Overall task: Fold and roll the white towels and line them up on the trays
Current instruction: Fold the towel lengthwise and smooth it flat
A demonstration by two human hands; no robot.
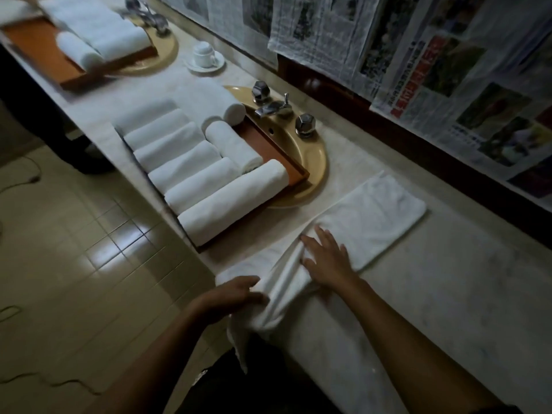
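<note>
Folding step under way: white towel (373, 216) lies on counter (448, 294), near end bunched and hanging over the edge. Right hand (327, 258) presses it, fingers (324, 240) spread flat; left hand (230, 297) grips the bunch. Next, likely: smooth it, roll, and move it to the tray (263, 143).

The far tray (35, 46) runs out past the top-left edge, and its rolled towels (98, 28) are a smear, too soft to count. The left hand (230, 297) is blurred against the bunched towel (286, 282), so pinching or only touching, I can't say. The near tray (268, 144) is mostly buried under rolls (191, 162), and the newspaper (448, 94) print is too fine to read.
</note>
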